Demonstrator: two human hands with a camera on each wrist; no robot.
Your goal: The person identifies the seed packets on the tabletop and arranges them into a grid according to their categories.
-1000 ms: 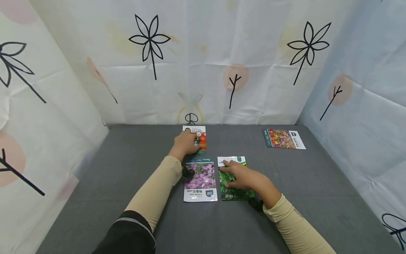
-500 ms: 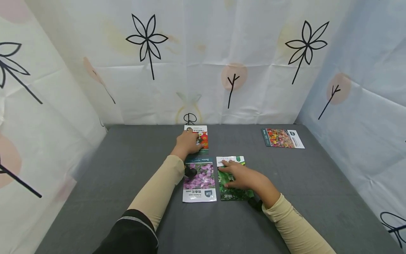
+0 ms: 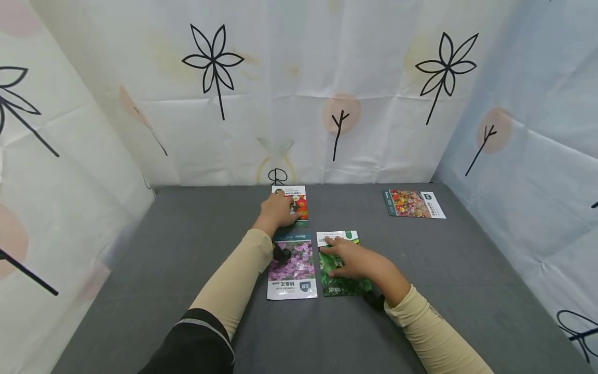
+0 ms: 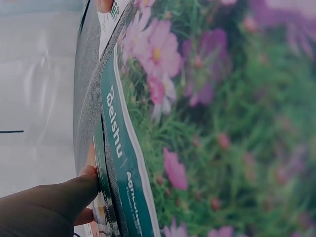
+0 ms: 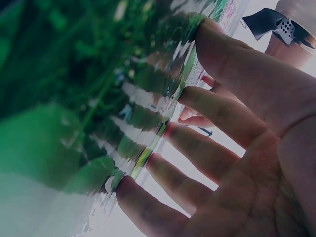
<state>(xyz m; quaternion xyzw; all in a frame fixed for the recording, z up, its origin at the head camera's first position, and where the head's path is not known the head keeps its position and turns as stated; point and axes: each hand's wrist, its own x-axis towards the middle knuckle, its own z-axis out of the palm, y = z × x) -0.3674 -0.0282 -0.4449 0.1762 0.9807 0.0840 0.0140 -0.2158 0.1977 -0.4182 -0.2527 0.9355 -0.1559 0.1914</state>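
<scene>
At the back of the table, my left hand (image 3: 276,212) rests on a seed packet with red and orange flowers (image 3: 302,205), covering its left part. In the left wrist view, the thumb (image 4: 74,190) lies along that packet's edge. Nearer me lies a seed packet with pink-purple flowers (image 3: 293,267), partly under the black wrist camera. To its right is a green-leaf seed packet (image 3: 327,283). My right hand (image 3: 357,259) rests on that one with fingers spread; the right wrist view shows the fingertips (image 5: 126,183) touching its glossy surface.
Another seed packet with multicoloured flowers (image 3: 411,203) lies sideways at the back right. Grey cloth covers the table (image 3: 210,218). White printed curtains (image 3: 299,67) stand along the back and both sides.
My left hand has slid the red-flower packet slightly right relative to the pink one. The right hand stays on the green packet. The head view has shifted slightly.
</scene>
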